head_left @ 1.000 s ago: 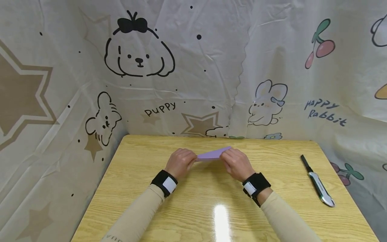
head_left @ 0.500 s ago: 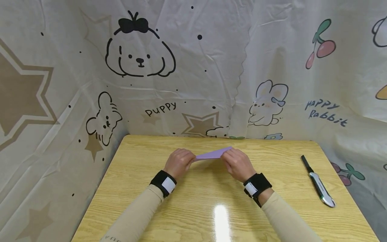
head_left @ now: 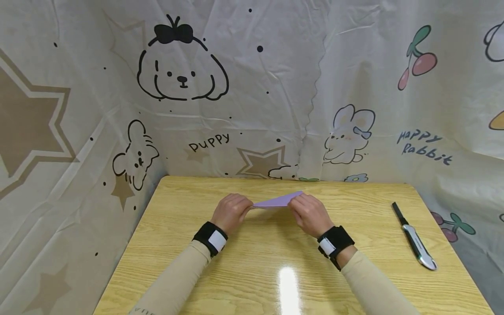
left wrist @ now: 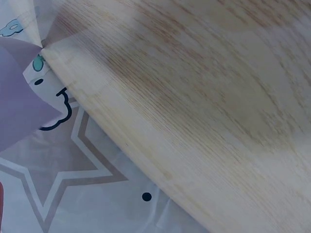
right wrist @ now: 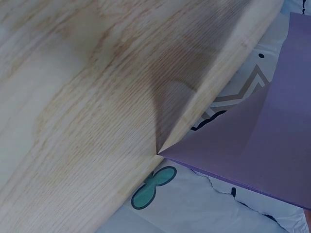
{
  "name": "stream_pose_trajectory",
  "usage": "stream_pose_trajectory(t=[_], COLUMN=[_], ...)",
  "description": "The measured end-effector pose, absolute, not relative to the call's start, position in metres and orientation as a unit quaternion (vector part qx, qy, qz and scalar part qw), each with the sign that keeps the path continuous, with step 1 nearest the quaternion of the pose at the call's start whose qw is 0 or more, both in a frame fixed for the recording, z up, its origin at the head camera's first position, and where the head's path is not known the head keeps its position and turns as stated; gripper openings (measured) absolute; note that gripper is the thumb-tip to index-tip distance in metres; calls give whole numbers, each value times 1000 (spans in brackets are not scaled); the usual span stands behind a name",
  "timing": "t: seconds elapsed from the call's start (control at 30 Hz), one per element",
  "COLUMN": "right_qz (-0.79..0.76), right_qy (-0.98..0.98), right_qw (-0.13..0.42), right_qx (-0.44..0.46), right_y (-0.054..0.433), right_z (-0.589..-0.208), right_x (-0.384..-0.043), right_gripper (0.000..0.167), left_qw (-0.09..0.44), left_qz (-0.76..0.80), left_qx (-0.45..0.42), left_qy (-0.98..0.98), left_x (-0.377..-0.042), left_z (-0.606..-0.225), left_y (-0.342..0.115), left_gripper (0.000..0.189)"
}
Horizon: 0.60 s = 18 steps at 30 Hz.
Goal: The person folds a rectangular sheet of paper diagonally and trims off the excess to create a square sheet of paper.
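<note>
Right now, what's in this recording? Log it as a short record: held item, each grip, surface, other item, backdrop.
Held item: purple paper, apparently folded
Left grip: holds the paper's left end
Right grip: holds its right end
Surface: wood-grain table
Other item: knife-like tool, lying at the right, black end away from the person
Backdrop: pale sheet with puppy and rabbit drawings

Left hand (head_left: 231, 213): left end of paper (head_left: 277, 201)
Right hand (head_left: 310, 214): right end
Knife (head_left: 419, 245): farther right
Cloth (head_left: 244, 109): behind paper
Table (head_left: 271, 249): beneath
</note>
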State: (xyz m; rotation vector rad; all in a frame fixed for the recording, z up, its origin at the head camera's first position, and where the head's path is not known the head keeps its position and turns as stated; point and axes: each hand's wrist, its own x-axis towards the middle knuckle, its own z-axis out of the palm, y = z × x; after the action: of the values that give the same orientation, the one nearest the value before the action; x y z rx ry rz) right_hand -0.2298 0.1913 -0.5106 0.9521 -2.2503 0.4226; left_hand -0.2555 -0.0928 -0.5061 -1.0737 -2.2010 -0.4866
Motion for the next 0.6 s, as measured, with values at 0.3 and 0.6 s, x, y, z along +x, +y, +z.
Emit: stream_pose_trajectory(t=[0.3,0.6], right_qz=[162,164], right_qy=[-869,-860], right_qw=[309,326], right_qx=[350,356], right_y=[195,199], right_z=[-508,-510], right_x=[-227,-229], right_gripper=[8,11], left_qw=[320,323], left_qz=[-181,-181], left_qx=[-411,-406], left_qy=[-834,-836], left_x=[-257,-258], left_z=[-506,-507], left_y=[-96,-100], left_gripper=[8,9])
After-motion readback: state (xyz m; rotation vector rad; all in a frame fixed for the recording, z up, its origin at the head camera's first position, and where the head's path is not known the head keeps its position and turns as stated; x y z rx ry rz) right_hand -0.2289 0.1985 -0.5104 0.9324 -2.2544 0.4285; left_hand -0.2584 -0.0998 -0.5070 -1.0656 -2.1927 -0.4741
